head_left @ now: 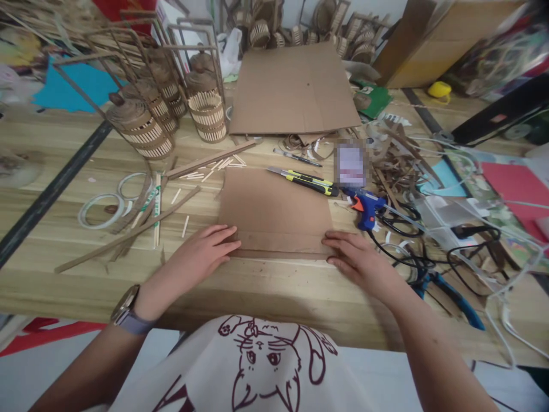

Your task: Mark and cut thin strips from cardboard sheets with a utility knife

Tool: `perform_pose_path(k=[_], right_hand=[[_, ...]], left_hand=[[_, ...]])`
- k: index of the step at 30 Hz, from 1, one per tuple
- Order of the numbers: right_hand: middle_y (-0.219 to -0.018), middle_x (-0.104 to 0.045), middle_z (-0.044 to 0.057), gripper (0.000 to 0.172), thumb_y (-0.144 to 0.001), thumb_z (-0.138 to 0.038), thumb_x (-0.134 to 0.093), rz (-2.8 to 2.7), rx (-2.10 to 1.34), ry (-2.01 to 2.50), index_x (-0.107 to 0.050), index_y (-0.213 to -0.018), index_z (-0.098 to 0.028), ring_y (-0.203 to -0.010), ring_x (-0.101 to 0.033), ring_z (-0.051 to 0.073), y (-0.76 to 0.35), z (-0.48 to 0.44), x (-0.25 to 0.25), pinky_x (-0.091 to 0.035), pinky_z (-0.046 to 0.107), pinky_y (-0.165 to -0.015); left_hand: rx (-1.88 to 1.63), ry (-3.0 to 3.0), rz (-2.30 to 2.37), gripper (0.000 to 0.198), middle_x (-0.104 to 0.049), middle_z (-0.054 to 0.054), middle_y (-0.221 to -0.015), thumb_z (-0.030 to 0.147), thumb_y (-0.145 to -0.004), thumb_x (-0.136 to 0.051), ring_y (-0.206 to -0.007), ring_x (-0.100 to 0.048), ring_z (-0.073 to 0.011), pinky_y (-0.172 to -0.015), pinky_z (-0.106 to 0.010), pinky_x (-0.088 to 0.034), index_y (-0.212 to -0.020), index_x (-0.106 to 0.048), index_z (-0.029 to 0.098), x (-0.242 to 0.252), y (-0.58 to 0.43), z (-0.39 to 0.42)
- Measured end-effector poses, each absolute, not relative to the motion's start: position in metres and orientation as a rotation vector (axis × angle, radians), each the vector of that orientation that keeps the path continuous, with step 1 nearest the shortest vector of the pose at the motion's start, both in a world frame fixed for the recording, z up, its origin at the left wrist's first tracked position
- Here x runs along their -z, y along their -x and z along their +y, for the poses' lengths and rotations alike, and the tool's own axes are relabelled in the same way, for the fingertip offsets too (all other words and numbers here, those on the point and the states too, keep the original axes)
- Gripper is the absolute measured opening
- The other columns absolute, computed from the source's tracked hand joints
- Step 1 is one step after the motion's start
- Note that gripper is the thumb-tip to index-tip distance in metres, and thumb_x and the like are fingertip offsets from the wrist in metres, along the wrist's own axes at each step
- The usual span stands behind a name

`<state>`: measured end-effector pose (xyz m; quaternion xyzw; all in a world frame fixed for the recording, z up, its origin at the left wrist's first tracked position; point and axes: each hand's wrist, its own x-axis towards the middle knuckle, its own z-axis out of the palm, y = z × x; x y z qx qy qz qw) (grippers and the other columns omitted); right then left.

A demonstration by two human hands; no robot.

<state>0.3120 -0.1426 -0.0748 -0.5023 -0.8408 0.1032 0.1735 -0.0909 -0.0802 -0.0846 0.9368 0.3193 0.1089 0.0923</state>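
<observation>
A brown cardboard piece lies flat on the table in front of me. Along its near side runs a narrow band; whether this is a fold or a separate strip I cannot tell. My left hand rests at the cardboard's left edge, fingers stretched out with the tips on it. At the opposite edge, the extended fingers of my right hand touch the near right corner. A yellow-and-black utility knife lies across the far edge, blade end to the left. The blue hot glue gun sits just beyond my right hand.
Left are tape rolls, wooden strips and small sticks. Little slatted buckets and a larger cardboard sheet stand at the back. Blue-handled pliers, cables and bark-like scraps crowd the right.
</observation>
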Motion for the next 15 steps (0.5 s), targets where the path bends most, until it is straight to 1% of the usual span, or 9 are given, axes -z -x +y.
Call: perform_pose_path(k=[3, 6, 10, 15], right_hand=[[-0.125, -0.070, 0.013, 0.028, -0.098, -0.028, -0.053, -2.390, -0.273, 1.372, -0.066, -0.121, -0.021, -0.114, -0.067, 0.025, -0.315, -0.142, 0.076, -0.056, 0.042, -0.097], [-0.124, -0.071, 0.011, 0.029, -0.097, -0.028, -0.052, -2.387, -0.258, 1.337, -0.067, -0.121, -0.024, -0.112, -0.068, 0.025, -0.318, -0.139, 0.079, -0.057, 0.042, -0.096], [-0.122, -0.072, 0.009, 0.028, -0.097, -0.031, -0.053, -2.349, -0.266, 1.328, -0.069, -0.119, -0.027, -0.109, -0.069, 0.025, -0.322, -0.136, 0.086, -0.057, 0.042, -0.093], [-0.122, -0.071, 0.008, 0.028, -0.097, -0.032, -0.053, -2.332, -0.279, 1.343, -0.069, -0.119, -0.028, -0.110, -0.069, 0.024, -0.322, -0.135, 0.088, -0.057, 0.041, -0.093]], left_hand=[[-0.309, -2.760, 0.957, 0.034, -0.061, -0.007, -0.143, 0.014, -0.098, -0.056, -0.133, -0.054, -0.0238, -0.109, -0.042, -0.050, -0.129, -0.067, 0.022, 0.084, 0.095, -0.078], [-0.332, -2.746, 1.003, 0.034, -0.064, -0.008, -0.139, 0.011, -0.099, -0.051, -0.131, -0.056, -0.0222, -0.108, -0.041, -0.051, -0.127, -0.068, 0.019, 0.081, 0.099, -0.077], [-0.315, -2.746, 1.056, 0.030, -0.067, -0.008, -0.135, 0.013, -0.099, -0.052, -0.128, -0.058, -0.0224, -0.107, -0.042, -0.052, -0.123, -0.070, 0.018, 0.074, 0.101, -0.079], [-0.289, -2.743, 1.084, 0.030, -0.067, -0.008, -0.135, 0.014, -0.099, -0.053, -0.121, -0.060, -0.0236, -0.101, -0.042, -0.054, -0.123, -0.070, 0.018, 0.071, 0.101, -0.082]])
